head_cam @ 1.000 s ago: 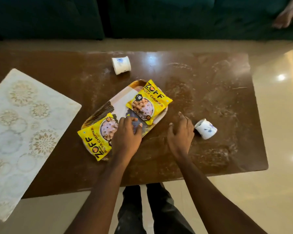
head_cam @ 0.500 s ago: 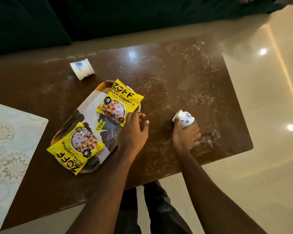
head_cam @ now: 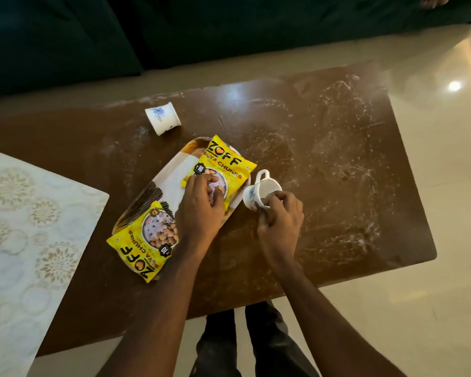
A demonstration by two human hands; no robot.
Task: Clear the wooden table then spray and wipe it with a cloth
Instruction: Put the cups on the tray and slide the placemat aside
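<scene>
Yellow near packet (head_cam: 144, 248) overhangs the tray's (head_cam: 169, 180) near end. Left hand (head_cam: 201, 208) is just beyond, fingers bent onto the far packet (head_cam: 229, 164); pinch or press, cannot tell. Right hand (head_cam: 279, 221) grips a tilted white cup (head_cam: 264, 190) by its wall, just right of the tray. Second cup (head_cam: 163, 118) lies on its side farther across the dusty worktop (head_cam: 337, 186), nearer the left hand.

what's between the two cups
The far soya packet, on the tray, lies between the tipped cup and the held cup that the right hand grips. The head view shows it.
</scene>
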